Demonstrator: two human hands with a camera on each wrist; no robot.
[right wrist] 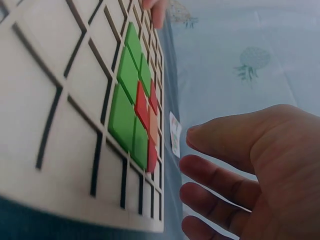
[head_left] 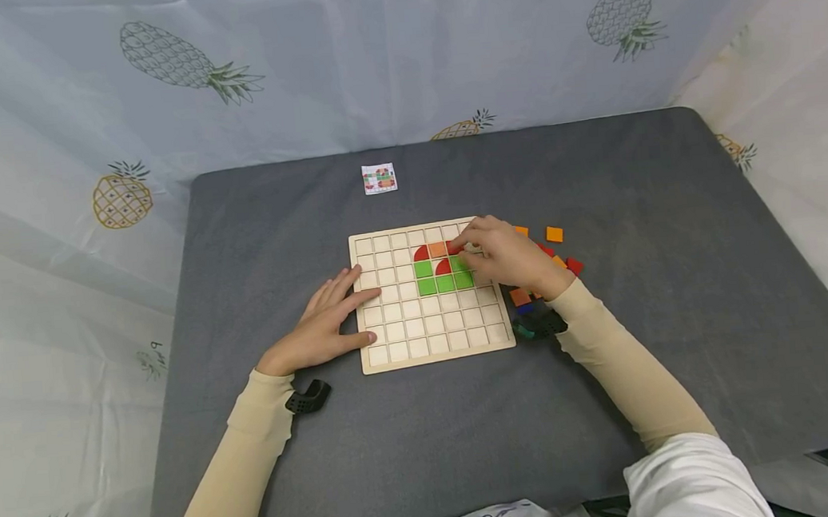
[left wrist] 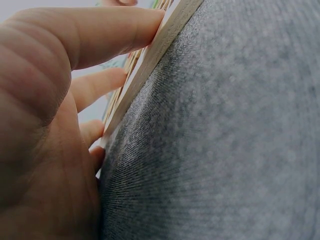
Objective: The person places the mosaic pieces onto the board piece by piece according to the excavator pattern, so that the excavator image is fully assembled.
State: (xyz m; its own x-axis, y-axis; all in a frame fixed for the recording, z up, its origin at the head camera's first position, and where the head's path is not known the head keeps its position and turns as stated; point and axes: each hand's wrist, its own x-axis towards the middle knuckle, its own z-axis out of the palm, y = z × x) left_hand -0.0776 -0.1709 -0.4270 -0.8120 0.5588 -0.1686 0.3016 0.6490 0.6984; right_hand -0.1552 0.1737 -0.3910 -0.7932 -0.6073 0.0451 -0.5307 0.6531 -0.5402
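A wooden grid board (head_left: 393, 332) lies flat on the table. Its cells hold several green squares (head_left: 445, 283), an orange square (head_left: 437, 250), and red pieces with curved edges, one of them a red quarter-round piece (head_left: 443, 268) among the greens. With fingers spread, my left hand (head_left: 321, 325) rests along the board's left edge, thumb and fingertips touching the frame. My right hand (head_left: 507, 256) hovers over the upper right cells, fingertips beside the red piece (right wrist: 151, 159) at the end of the top row. Its fingers bend loosely, and no piece shows between them in the right wrist view.
Loose pieces, including an orange square (head_left: 554, 235) and a red piece (head_left: 575, 266), lie right of the board, partly hidden by my right forearm. A small printed card (head_left: 379, 178) with a coloured grid pattern lies behind the board. Grey cloth (head_left: 296, 219) covers the table.
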